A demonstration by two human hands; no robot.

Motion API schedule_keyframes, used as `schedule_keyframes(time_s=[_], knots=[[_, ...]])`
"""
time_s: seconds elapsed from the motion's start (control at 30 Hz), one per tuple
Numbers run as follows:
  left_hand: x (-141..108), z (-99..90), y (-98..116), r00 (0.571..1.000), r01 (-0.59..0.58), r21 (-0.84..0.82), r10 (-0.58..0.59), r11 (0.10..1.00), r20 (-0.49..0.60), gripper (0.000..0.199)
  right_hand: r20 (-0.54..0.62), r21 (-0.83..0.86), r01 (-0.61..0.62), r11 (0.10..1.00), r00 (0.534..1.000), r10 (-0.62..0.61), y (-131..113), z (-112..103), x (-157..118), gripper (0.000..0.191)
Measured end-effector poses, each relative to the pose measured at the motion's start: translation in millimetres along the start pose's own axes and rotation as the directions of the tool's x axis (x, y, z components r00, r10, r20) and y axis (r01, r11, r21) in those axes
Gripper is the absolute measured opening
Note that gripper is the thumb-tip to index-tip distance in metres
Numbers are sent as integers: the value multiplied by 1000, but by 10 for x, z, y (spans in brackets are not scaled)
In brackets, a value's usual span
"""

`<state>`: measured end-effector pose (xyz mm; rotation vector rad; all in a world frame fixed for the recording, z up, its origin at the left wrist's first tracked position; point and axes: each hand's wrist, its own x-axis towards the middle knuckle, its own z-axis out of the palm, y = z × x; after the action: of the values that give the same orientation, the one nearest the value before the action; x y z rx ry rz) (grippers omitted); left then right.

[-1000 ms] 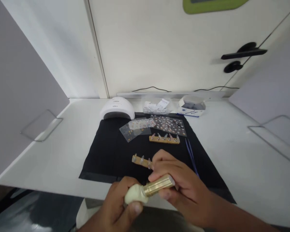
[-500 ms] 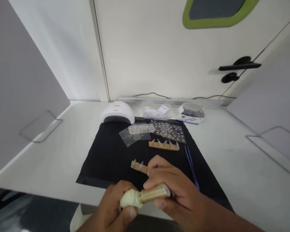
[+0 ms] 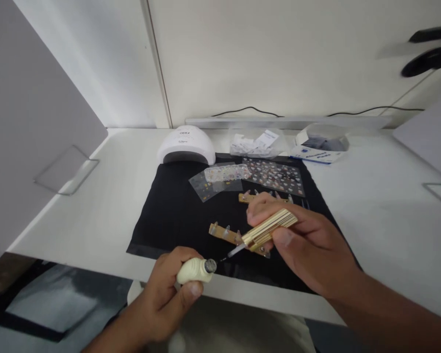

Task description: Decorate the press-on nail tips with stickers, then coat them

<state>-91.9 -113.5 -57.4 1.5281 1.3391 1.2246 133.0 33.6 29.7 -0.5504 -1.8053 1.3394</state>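
My left hand (image 3: pixel 169 289) is closed around a cream nail polish bottle (image 3: pixel 191 272), its open neck tilted to the right. Between the fingers and thumb of my right hand (image 3: pixel 301 235) is the gold brush cap (image 3: pixel 266 229). Its brush points down and left, with the dark tip just outside the bottle's mouth. Behind the cap lies a wooden strip with clear nail tips (image 3: pixel 223 234), partly covered by the cap and hand. A second strip of nail tips (image 3: pixel 246 197) sits farther back, also partly hidden by my right hand.
On the black mat (image 3: pixel 165 211) lie sticker sheets (image 3: pixel 274 175) and a clear case of small gems (image 3: pixel 226 173). Along the back stand a white nail lamp (image 3: pixel 186 144), a clear tub of white packets (image 3: pixel 257 143) and an alcohol pad box (image 3: pixel 318 147). Tweezers (image 3: pixel 306 203) show behind my right hand.
The brush cap has come off the bottle, and my right hand has moved up and right with it. My left hand still holds the bottle. The camera view has tipped down and shifted.
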Motion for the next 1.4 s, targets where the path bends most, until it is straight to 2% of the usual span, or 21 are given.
schedule_keyframes(time_s=[0.13,0.23,0.4,0.63,0.83,1.1,1.23,1.4], knots=[[4,-85,-72,998,29,11,-29,1000,-58,30,-21,-29,-91,995,996,91,67,-136,110,26],[18,-156,-124,992,64,3,-63,998,-107,26,60,-118,-158,980,984,165,113,-213,249,19],[26,-189,-89,974,152,-47,-158,987,-162,28,194,-248,-217,944,944,268,245,-187,421,9],[43,-129,31,925,197,-141,-231,970,-302,38,188,-260,-319,911,909,371,445,-170,425,16],[62,-124,36,921,172,-163,-217,972,-324,37,188,-275,-312,909,910,369,463,-159,448,17],[67,-129,31,932,119,-36,-124,992,-341,35,173,-265,-297,917,921,348,456,-161,442,15],[66,-139,26,932,136,-20,-134,991,-337,38,188,-264,-275,925,925,329,438,-134,441,15],[63,-118,89,925,179,4,-167,984,-342,38,119,-282,-283,917,938,326,453,-138,434,11]])
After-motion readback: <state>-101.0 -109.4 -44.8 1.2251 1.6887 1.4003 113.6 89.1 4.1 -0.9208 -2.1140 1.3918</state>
